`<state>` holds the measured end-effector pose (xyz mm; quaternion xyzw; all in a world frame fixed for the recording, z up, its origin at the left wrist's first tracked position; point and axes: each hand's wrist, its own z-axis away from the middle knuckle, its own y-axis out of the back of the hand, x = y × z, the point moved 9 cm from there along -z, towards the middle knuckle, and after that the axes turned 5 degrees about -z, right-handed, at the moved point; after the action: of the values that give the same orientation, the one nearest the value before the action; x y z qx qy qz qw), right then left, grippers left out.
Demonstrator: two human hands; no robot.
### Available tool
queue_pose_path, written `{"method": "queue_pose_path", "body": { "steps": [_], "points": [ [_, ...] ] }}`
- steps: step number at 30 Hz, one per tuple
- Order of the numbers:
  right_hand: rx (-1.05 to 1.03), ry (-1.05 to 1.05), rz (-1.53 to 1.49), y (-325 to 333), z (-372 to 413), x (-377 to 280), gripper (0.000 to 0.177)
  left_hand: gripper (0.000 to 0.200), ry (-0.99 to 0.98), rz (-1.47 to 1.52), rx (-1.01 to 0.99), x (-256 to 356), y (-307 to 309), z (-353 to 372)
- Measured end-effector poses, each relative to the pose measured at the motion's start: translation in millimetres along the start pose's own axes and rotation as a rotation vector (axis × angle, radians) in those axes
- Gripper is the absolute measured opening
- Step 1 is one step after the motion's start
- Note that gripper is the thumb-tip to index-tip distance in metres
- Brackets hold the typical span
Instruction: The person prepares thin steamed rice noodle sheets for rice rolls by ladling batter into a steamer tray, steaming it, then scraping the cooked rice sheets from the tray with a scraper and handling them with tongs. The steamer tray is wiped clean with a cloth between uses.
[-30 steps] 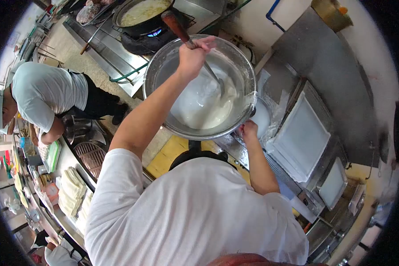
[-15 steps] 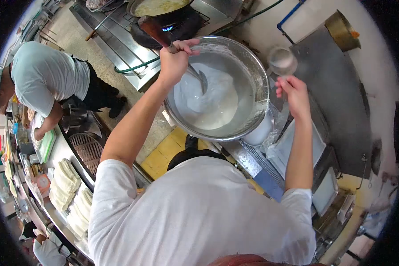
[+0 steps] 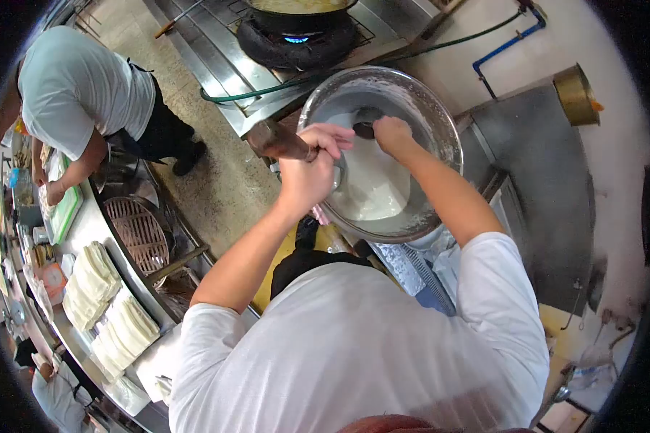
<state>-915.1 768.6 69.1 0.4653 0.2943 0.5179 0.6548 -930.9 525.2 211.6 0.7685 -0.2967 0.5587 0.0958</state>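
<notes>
A large metal bowl (image 3: 451, 144) holds thick white liquid (image 3: 375, 184). My left hand (image 3: 310, 162) is wrapped round the wooden handle (image 3: 278, 139) of a long metal stirring tool, at the bowl's left side. Some fingers of that hand stick out loosely toward the bowl. Much of the tool's metal part is hidden behind the hand. Inside the bowl's upper part, my right hand (image 3: 395, 135) is closed on a small round scoop (image 3: 367, 123), which looks dark and blurred at the liquid.
A wok (image 3: 303, 6) stands over a lit burner (image 3: 296, 40) beyond the bowl. A green hose (image 3: 267, 90) runs along the stove edge. At left, a person (image 3: 87, 94) works at a counter with stacked white slabs (image 3: 94, 285). A brass pot (image 3: 576, 94) is at right.
My right hand has swung left with the scoop, from beside the bowl to inside it. My left hand and the stirring tool's handle have moved lower and to the right.
</notes>
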Motion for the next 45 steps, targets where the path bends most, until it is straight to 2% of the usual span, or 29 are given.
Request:
{"method": "queue_pose_path", "body": {
  "steps": [5, 9, 11, 12, 14, 15, 16, 17, 18, 20, 21, 23, 26, 31, 32, 33, 36, 39, 41, 43, 44, 45],
  "points": [
    [0.059, 0.132, 0.086, -20.0, -0.7, -19.2, 0.022, 0.026, 0.002, -0.049, -0.007, 4.4, 5.3, 8.8],
    [0.086, 0.145, 0.087, -44.0, 0.8, -24.8, 0.022, 0.027, -0.036, -0.066, -0.038, 7.4, 4.3, 9.9],
    [0.045, 0.021, -0.176, -50.0, 4.8, -14.4, 0.029, 0.027, -0.041, -0.07, -0.041, 5.5, 3.7, 10.5],
    [0.049, 0.016, -0.177, -61.6, -4.5, -7.7, 0.029, 0.026, -0.051, -0.088, -0.047, 5.5, 3.7, 11.0],
    [-0.13, 0.082, -0.09, -112.2, -31.9, 4.9, 0.033, 0.026, -0.064, -0.104, -0.059, 7.9, 3.8, 10.8],
    [-0.127, 0.075, -0.092, -106.6, -29.3, 7.3, 0.033, 0.026, -0.07, -0.105, -0.059, 10.2, 4.6, 10.8],
    [-0.224, 0.047, -0.176, -100.8, -21.4, 9.1, 0.034, 0.025, -0.076, -0.105, -0.061, 11.6, 5.0, 10.6],
    [-0.321, 0.017, -0.263, -95.0, -10.9, 11.8, 0.037, 0.025, -0.076, -0.1, -0.071, 12.1, 5.2, 10.6],
    [-0.319, 0.006, -0.269, -76.5, 4.0, 14.4, 0.037, 0.025, -0.039, -0.078, -0.032, 9.3, 10.5, 10.0],
    [-0.318, 0.001, -0.638, -48.2, 38.7, 19.7, 0.036, 0.021, -0.015, -0.056, 0.002, 5.5, 11.6, 9.8],
    [-0.313, -0.01, -0.643, -50.7, 43.2, 27.8, 0.036, 0.021, -0.015, -0.05, -0.01, 5.0, 9.7, 10.2],
    [-0.252, -0.153, -0.884, -54.3, 51.5, 51.7, 0.02, 0.019, 0.015, -0.209, 0.054, 2.9, 14.6, 10.1],
    [-0.212, -0.137, -0.908, 8.8, 101.1, 47.6, 0.016, 0.016, -0.013, -0.349, 0.049, -14.3, 24.6, 12.3],
    [-0.154, -0.109, -0.987, 44.4, 159.2, 76.0, 0.013, 0.026, -0.094, -0.557, 0.136, -8.9, 33.1, 24.3],
    [-0.145, -0.09, -1.013, 49.1, 171.3, 82.9, 0.012, 0.035, -0.11, -0.553, 0.124, -14.6, 34.7, 29.3],
    [-0.131, -0.107, -1.024, 54.4, 186.1, 91.8, 0.012, 0.035, -0.118, -0.545, 0.102, -14.7, 31.2, 34.9],
    [-0.109, -0.11, -1.074, 59.9, 229.5, 119.4, 0.012, 0.055, -0.033, -0.636, 0.15, -20.8, 33.6, 59.1],
    [-0.041, -0.169, -1.179, 55.1, 281.4, 152.2, 0.011, 0.043, 0.228, -0.227, 0.299, -54.1, 51.5, 99.4],
    [0.002, -0.206, -1.227, 43.9, 318.7, 176.4, 0.011, 0.04, 0.168, -0.348, 0.392, -70.3, 77.5, 126.7],
    [0.026, -0.228, -1.253, 21.1, 354.8, 207.2, 0.012, 0.041, 0.344, -0.234, 0.518, -99.5, 90.2, 164.9],
    [0.038, -0.243, -1.263, 9.9, 373.5, 219.5, 0.012, 0.033, 0.356, -0.164, 0.54, -110.7, 91.1, 184.6],
    [0.054, -0.306, -1.279, -4.0, 393.1, 234.4, 0.015, 0.033, 0.354, -0.163, 0.521, -114.1, 83.8, 203.0]
  ]
}}
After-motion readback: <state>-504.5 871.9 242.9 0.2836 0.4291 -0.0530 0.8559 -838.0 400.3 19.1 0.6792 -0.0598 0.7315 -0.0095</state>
